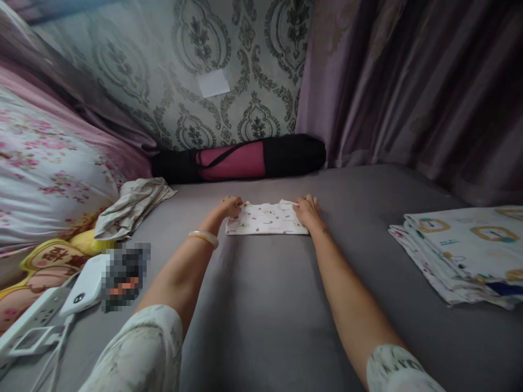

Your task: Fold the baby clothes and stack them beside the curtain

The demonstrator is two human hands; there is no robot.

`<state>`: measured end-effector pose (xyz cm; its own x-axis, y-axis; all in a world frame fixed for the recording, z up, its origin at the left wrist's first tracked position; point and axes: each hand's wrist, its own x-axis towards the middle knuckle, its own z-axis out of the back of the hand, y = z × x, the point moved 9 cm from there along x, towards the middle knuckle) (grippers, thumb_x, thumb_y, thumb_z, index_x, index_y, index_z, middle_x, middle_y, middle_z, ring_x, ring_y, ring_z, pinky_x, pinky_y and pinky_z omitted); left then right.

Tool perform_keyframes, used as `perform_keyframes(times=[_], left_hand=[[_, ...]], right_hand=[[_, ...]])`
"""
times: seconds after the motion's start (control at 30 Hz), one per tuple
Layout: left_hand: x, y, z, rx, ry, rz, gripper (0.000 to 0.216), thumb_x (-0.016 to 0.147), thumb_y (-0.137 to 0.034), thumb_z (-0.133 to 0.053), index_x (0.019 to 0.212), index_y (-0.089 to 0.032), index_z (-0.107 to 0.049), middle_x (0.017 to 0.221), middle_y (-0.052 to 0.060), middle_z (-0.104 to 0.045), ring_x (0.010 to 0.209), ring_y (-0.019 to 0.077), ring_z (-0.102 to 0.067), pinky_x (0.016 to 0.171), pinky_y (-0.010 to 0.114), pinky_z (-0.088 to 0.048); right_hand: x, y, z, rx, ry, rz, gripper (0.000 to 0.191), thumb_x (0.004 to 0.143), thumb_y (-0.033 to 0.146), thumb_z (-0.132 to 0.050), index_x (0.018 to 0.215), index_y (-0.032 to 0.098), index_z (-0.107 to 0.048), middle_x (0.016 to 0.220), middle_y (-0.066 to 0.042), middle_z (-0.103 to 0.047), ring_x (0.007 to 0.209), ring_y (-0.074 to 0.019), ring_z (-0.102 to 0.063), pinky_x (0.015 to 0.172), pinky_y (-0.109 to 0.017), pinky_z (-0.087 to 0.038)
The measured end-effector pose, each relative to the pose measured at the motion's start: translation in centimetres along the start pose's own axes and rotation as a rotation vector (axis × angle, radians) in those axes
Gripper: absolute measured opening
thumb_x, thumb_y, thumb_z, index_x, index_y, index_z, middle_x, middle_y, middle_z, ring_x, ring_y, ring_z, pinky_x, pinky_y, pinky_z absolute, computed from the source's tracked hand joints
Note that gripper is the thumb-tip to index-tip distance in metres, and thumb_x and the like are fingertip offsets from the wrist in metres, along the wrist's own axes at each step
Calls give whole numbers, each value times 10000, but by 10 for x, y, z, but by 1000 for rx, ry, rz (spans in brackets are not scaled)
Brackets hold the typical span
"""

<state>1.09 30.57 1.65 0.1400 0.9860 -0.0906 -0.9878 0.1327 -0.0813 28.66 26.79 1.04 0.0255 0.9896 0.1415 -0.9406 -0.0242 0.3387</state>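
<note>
A small white garment with tiny coloured prints lies folded flat on the grey bed sheet ahead of me. My left hand grips its far left corner with curled fingers; a pale bangle sits on that wrist. At the garment's right edge, my right hand has its fingers bent down onto the cloth. Both arms reach straight forward.
A stack of folded printed cloths lies at the right. A crumpled beige cloth and flowered pillows are at the left, with a white power strip and cable. A pink and black rolled bag lies against the wall; curtains hang right.
</note>
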Motion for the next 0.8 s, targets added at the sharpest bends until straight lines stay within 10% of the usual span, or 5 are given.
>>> perform_keyframes(times=[0.43, 0.6, 0.8], left_hand=[[-50, -7, 80, -370, -105, -286, 250, 773, -226, -507, 946, -144, -669, 791, 26, -665, 709, 136, -559, 665, 248, -426], [-74, -12, 116, -298, -380, -191, 273, 823, -248, -494, 1000, -145, -675, 820, 42, -666, 764, 155, -572, 764, 279, -431], [-104, -31, 85, -189, -331, -243, 269, 859, -207, -448, 1030, -216, -655, 778, -9, -679, 780, 148, -603, 1088, 426, -268]], right_hand=[[4, 0, 73, 589, -113, 168, 217, 789, 291, -598, 936, 148, -668, 841, -39, -686, 747, -157, -599, 680, -255, -448], [-3, -4, 105, 691, -282, 257, 227, 781, 309, -590, 939, 163, -662, 884, -49, -683, 796, -173, -604, 727, -290, -464], [-18, -9, 87, 541, 110, 318, 150, 710, 251, -604, 833, 185, -658, 783, -2, -663, 733, -153, -587, 701, -262, -452]])
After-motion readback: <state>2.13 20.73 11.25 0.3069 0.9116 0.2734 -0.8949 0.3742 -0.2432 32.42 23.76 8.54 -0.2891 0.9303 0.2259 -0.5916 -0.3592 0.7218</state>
